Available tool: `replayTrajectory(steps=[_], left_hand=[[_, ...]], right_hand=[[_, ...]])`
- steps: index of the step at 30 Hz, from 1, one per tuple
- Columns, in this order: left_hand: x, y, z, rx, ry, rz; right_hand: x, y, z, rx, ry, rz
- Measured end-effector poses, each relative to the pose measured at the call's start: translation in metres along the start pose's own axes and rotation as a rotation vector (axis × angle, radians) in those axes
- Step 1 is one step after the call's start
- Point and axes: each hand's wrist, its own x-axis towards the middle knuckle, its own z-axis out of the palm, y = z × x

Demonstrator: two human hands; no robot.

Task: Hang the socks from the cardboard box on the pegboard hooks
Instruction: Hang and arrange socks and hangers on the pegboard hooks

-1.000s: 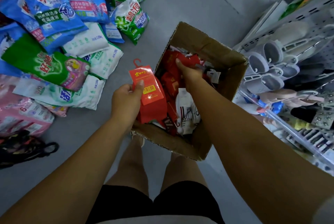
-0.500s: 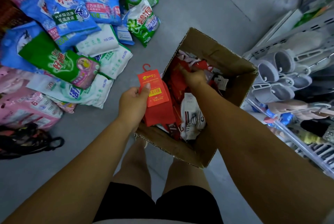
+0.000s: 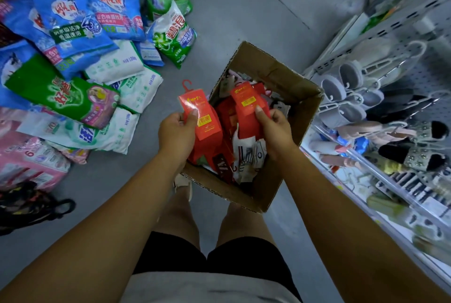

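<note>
Head view looks steeply down, close above the cardboard box point(image 3: 290, 75).

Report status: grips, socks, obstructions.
Left grip holds a red sock pack; right grip holds a second red pack. Both at the cardboard box, neither hung yet. No obstruction seen.

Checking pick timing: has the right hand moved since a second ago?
Yes. The right hand has pulled back from deep in the cardboard box toward its near side, now gripping a red sock pack.

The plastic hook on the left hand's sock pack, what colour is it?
The small plastic hook is red, clearest in the head view.
</note>
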Motion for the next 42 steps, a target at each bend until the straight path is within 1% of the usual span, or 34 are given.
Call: replayTrajectory(steps=[6,8,10,12,13,16,20,23,24,27,29,30,32,33,35,37,40,42], left_hand=[[-0.029,0.024,-0.002,-0.08,-0.151,-0.022],[-0.045,0.034,-0.002,-0.125,-0.246,-0.029],[-0.064,0.045,-0.001,-0.114,-0.373,0.001],[-0.084,0.055,0.0,-0.087,-0.496,0.057],[-0.093,0.059,0.0,-0.083,-0.529,0.089],[-0.117,0.069,-0.002,-0.047,-0.557,0.204],[-0.149,0.077,0.001,0.075,-0.664,0.347],[-0.179,0.08,0.016,0.131,-0.744,0.399],[-0.19,0.08,0.023,0.141,-0.778,0.404],[-0.228,0.078,0.049,0.195,-0.874,0.397],[-0.256,0.069,0.072,0.209,-0.913,0.383],[-0.272,0.064,0.084,0.213,-0.911,0.382],[-0.307,0.05,0.112,0.237,-0.876,0.382],[-0.326,0.042,0.126,0.245,-0.884,0.358],[-0.366,0.025,0.158,0.179,-1.006,0.243],[-0.404,0.008,0.19,0.08,-1.149,0.16],[-0.447,-0.008,0.233,0.011,-1.174,0.096],[-0.464,-0.015,0.257,0.03,-1.161,0.111]], right_hand=[[-0.099,-0.017,-0.021,0.287,-0.045,-0.125],[-0.134,-0.022,-0.021,0.348,-0.04,-0.163],[-0.166,-0.023,-0.017,0.382,-0.027,-0.197],[-0.193,-0.024,-0.012,0.36,-0.004,-0.218],[-0.205,-0.023,-0.011,0.335,0.015,-0.23],[-0.235,-0.022,-0.014,0.332,0.053,-0.27],[-0.26,-0.024,-0.032,0.314,0.14,-0.281],[-0.271,-0.024,-0.056,0.281,0.251,-0.351],[-0.276,-0.024,-0.066,0.296,0.26,-0.378],[-0.291,-0.018,-0.104,0.391,0.19,-0.4],[-0.304,-0.011,-0.134,0.408,0.202,-0.412],[-0.311,-0.007,-0.15,0.418,0.244,-0.425],[-0.326,0.003,-0.186,0.455,0.378,-0.45],[-0.334,0.009,-0.205,0.468,0.448,-0.463],[-0.35,0.02,-0.242,0.425,0.55,-0.513],[-0.369,0.03,-0.274,0.335,0.575,-0.578],[-0.398,0.045,-0.316,0.214,0.551,-0.598],[-0.416,0.052,-0.346,0.218,0.512,-0.561]])
